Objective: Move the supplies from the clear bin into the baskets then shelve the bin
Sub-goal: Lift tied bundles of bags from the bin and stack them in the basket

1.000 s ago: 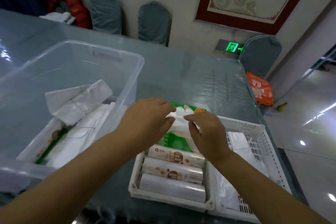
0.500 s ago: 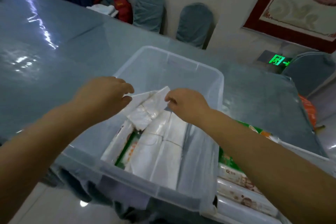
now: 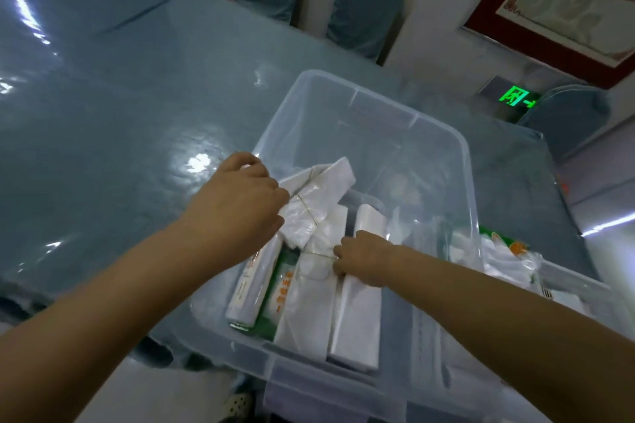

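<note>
The clear bin stands on the table in front of me, with supplies on the left of its floor. A white bag bundle tied with a thin band lies slanted on top, and my left hand is closed on its left end. Under it lie a white roll, a green pack and two long white bundles. My right hand is down in the bin, its fingers curled on the band of the left one. The white basket shows at the right edge, holding a green-and-orange pack.
The glossy blue-grey table spreads to the left and behind the bin; its near edge runs along the lower left. Covered chairs stand along the far side. A framed picture and a green exit sign are on the wall.
Both hands left the green pack in the basket and swung left into the clear bin. The left hand took the slanted bundle's end and the right hand dropped lower onto a long bundle.
</note>
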The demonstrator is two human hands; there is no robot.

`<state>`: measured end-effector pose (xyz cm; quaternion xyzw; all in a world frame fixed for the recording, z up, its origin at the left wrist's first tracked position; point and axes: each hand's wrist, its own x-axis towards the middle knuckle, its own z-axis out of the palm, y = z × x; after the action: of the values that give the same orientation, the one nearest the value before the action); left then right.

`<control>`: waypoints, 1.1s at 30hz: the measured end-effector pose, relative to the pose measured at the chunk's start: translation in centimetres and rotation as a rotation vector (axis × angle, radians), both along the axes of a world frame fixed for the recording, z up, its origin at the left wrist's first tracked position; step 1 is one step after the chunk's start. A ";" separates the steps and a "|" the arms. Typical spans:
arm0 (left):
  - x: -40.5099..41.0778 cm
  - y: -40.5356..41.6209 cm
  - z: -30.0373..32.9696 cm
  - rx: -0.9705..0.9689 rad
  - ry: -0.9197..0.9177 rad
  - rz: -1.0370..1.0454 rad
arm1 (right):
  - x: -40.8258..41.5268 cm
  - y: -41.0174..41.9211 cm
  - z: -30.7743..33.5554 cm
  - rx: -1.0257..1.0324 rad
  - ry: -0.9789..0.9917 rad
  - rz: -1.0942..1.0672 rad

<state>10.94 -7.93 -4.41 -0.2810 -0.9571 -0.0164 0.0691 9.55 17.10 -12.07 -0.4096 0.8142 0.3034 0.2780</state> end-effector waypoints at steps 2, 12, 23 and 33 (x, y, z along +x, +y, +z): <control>-0.1 0.0 -0.1 -0.012 0.001 -0.008 | -0.1 -0.1 0.2 0.035 0.034 0.086; 0.3 0.3 0.7 0.023 -0.045 -0.010 | -1.7 1.2 5.8 -0.045 0.076 -0.022; -1.8 3.9 3.6 -0.132 -0.083 -0.080 | -0.4 6.1 11.7 -1.518 0.484 -0.896; -2.6 13.4 -7.4 -0.596 -0.248 -0.772 | 0.3 7.5 9.4 -1.728 0.794 -1.165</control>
<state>8.36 5.50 -11.86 -0.6180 -0.7474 0.2000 -0.1396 9.84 24.63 -2.64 0.1053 0.8504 -0.4325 -0.2805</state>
